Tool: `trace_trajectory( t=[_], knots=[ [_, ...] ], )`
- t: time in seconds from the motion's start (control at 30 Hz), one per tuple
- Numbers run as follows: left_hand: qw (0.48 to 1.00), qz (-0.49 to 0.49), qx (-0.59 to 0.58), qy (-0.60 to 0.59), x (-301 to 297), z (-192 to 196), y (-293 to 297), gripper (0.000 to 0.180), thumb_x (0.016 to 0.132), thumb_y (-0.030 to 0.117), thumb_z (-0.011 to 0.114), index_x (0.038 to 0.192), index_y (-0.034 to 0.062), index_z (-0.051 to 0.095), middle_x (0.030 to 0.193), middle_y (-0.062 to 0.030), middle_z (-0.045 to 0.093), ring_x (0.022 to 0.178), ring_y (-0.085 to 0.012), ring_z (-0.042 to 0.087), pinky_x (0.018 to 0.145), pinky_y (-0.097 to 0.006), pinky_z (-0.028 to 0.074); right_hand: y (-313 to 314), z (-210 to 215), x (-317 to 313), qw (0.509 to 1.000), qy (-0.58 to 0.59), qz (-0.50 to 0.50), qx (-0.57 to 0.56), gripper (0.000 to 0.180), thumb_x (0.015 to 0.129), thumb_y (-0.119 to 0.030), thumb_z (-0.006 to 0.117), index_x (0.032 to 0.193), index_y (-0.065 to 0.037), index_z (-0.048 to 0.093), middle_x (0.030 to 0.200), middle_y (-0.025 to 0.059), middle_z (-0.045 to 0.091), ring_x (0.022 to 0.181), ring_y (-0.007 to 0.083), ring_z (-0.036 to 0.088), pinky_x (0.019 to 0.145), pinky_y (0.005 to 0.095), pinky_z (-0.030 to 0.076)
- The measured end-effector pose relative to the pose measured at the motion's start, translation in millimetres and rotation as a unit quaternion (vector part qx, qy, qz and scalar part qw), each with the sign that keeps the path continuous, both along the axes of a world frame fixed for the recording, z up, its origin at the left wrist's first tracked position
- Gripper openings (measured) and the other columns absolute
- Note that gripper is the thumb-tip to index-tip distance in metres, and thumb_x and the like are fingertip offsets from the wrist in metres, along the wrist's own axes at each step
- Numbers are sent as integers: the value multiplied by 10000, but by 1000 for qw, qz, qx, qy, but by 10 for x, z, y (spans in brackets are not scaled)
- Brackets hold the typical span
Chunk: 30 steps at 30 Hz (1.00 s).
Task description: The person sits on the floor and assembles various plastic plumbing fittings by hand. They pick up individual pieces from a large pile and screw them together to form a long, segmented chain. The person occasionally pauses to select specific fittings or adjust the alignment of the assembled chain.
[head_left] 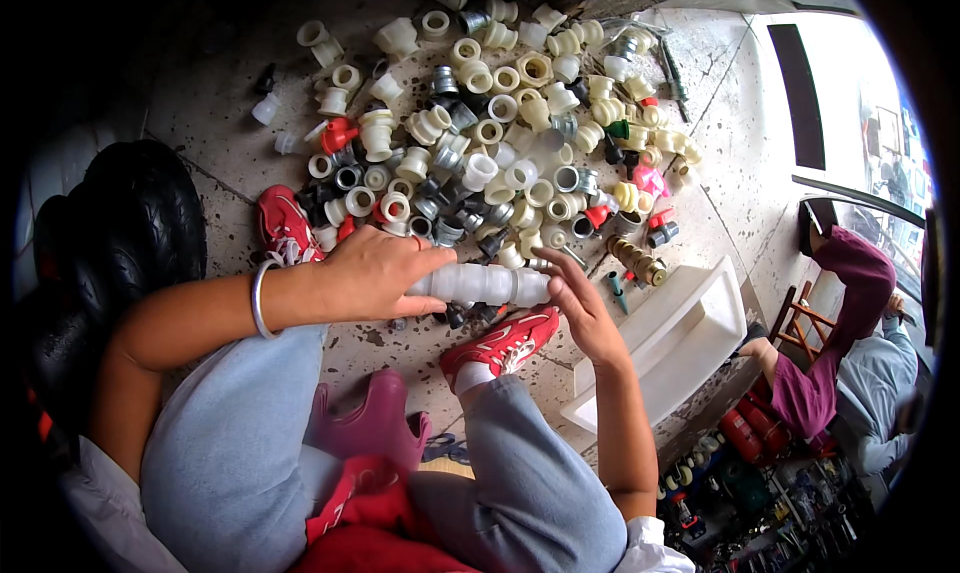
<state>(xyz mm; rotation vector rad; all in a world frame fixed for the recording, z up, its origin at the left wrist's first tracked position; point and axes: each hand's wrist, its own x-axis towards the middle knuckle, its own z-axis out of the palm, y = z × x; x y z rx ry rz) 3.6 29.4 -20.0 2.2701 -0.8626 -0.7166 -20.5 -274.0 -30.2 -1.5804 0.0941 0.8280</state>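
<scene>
A long white stack of joined plastic pipe fittings lies crosswise in front of me. My left hand grips its left end, a metal bangle on that wrist. Fingers spread, my right hand rests against the stack's right end. Just beyond the hands spreads a big heap of loose white, cream, grey and black pipe fittings on the stone floor, with a few red ones among them.
My feet in red sneakers rest on the floor either side of the hands. A white rectangular tray lies at my right. A black tyre stands at the left. Another person in a maroon top bends over at the right.
</scene>
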Motion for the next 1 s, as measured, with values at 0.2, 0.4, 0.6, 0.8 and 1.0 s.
trace_trajectory(
  t=[0.2, 0.4, 0.6, 0.8, 1.0],
  knots=[
    [1000, -2, -3, -3, 6, 8, 12, 600, 775, 484, 734, 1202, 88, 591, 865, -88, 667, 721, -298, 674, 600, -424, 534, -40, 50, 57, 990, 140, -14, -10, 499, 971, -269, 579, 1384, -40, 420, 1148, 96, 562, 986, 153, 575, 856, 298, 474],
    [1000, -15, 4, 24, 15, 19, 13, 603, 774, 485, 736, 1212, 98, 586, 858, -88, 665, 731, -303, 673, 603, -429, 534, -47, 93, 97, 982, 180, -55, 4, 490, 961, -256, 606, 1365, -27, 451, 1059, 61, 575, 950, 134, 575, 839, 269, 468],
    [1000, -7, 17, 21, 26, 21, 23, 607, 776, 496, 728, 1220, 109, 582, 872, -92, 673, 750, -312, 678, 618, -442, 537, 31, 183, 37, 998, 63, 13, 19, 451, 998, -326, 551, 1305, 1, 502, 995, 67, 596, 906, 122, 580, 825, 275, 477],
    [999, 0, 9, 36, 8, -22, 30, 603, 780, 494, 725, 1220, 109, 580, 877, -96, 675, 756, -314, 678, 632, -448, 538, 96, 201, 31, 997, 68, -16, 13, 479, 986, -349, 565, 1316, -10, 491, 1077, 71, 586, 1007, 131, 541, 900, 287, 440],
    [999, 4, 6, 45, 35, 11, 18, 587, 794, 494, 713, 1217, 110, 580, 906, -101, 677, 789, -317, 678, 666, -447, 543, 18, 96, 24, 998, 60, -2, 9, 489, 989, -266, 572, 1358, 6, 401, 1104, 145, 595, 934, 157, 618, 768, 308, 529]
  ],
)
